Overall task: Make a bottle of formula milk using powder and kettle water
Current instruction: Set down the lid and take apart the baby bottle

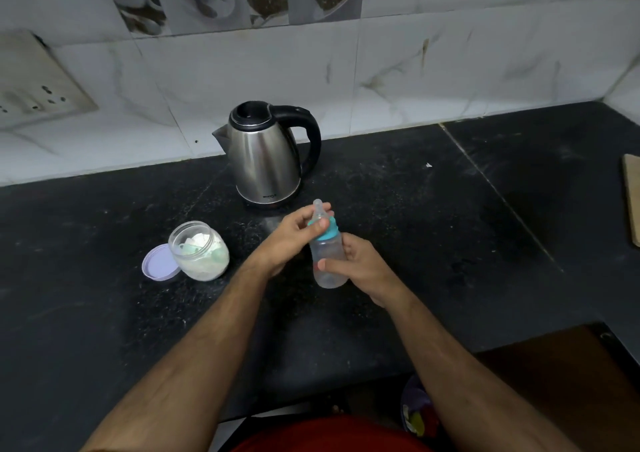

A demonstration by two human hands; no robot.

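A clear baby bottle (327, 261) with a teal collar (329, 231) and a clear teat is held tilted over the black counter (433, 230). My right hand (360, 266) grips the bottle's body. My left hand (294, 235) has its fingers closed around the teal collar. Behind the bottle stands a steel kettle (265, 160) with a black handle and its lid open. At the left stands an open clear jar (200, 250) holding white powder and a scoop. Its lilac lid (160, 263) lies beside it.
A tiled wall runs along the back, with a switch and socket plate (38, 81) at the far left. A wooden board edge (632, 198) shows at the right. The counter's front edge lies near my body, with a brown surface (571, 375) at lower right.
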